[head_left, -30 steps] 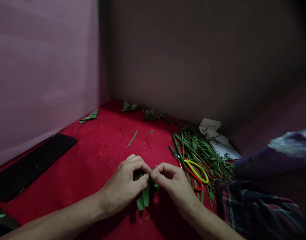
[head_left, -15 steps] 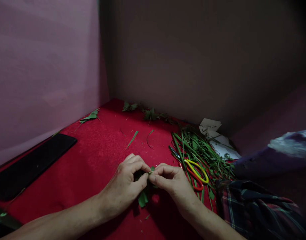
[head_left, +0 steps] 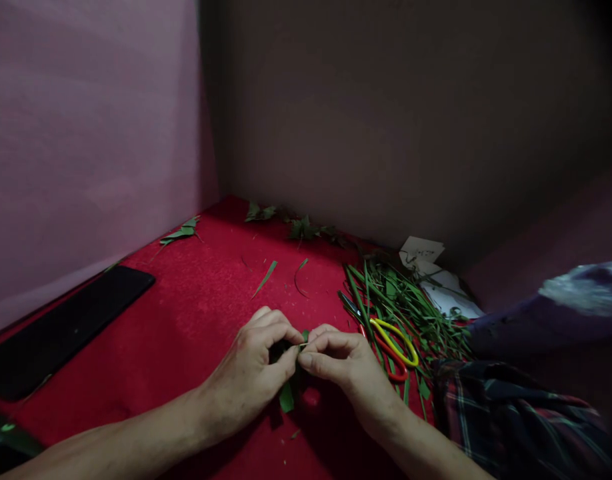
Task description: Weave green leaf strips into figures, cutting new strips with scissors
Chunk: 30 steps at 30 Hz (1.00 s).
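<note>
Both hands meet fingertip to fingertip over a red cloth (head_left: 221, 280). My left hand (head_left: 259, 360) is closed in a pinch on a green leaf (head_left: 287, 397), whose lower part hangs out below the thumb. Thumb and forefinger of my right hand (head_left: 343, 360) pinch a thin pale strand at the same spot; my fingers partly hide it, and whether it belongs to the leaf I cannot tell. Just right of my right hand lie scissors (head_left: 396, 343) with one yellow and one red handle, against a heap of cut grass blades and stems (head_left: 411, 300).
Leaf sprigs (head_left: 302, 229) lie along the back wall, another sprig (head_left: 181, 231) by the left wall. Loose blades (head_left: 265, 279) are scattered mid-cloth. A black flat slab (head_left: 71, 330) rests at left. White paper tags (head_left: 421, 251), clear plastic (head_left: 586, 290) and plaid fabric (head_left: 511, 407) are at right.
Both hands stay nearly in place, still pinching. The hanging leaf has turned slightly and looks narrower. The pale strand between the fingertips shows a little more.
</note>
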Available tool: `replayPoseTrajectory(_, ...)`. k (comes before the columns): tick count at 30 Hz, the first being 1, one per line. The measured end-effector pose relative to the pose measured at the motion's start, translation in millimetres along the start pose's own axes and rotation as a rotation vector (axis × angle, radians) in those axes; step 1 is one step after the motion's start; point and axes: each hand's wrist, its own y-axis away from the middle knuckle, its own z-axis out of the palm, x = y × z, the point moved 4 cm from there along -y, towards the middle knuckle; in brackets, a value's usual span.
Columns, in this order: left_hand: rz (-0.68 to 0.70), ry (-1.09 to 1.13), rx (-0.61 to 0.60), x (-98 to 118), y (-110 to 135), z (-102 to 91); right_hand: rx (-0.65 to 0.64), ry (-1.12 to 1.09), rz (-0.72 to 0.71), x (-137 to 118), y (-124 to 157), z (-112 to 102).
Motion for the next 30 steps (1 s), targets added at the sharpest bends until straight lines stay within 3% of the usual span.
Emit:
replayPoseTrajectory(18,0.006,-0.021,-0.013,1.7,-0.6,-1.3,-0.027,0.006,-0.009,-5.0,2.0,1.2)
replayPoseTrajectory(30,-0.080,0.063,-0.058,0.6,-0.8,-4.2,0.061,0.078,-0.009,-3.3,-0.3,-3.7)
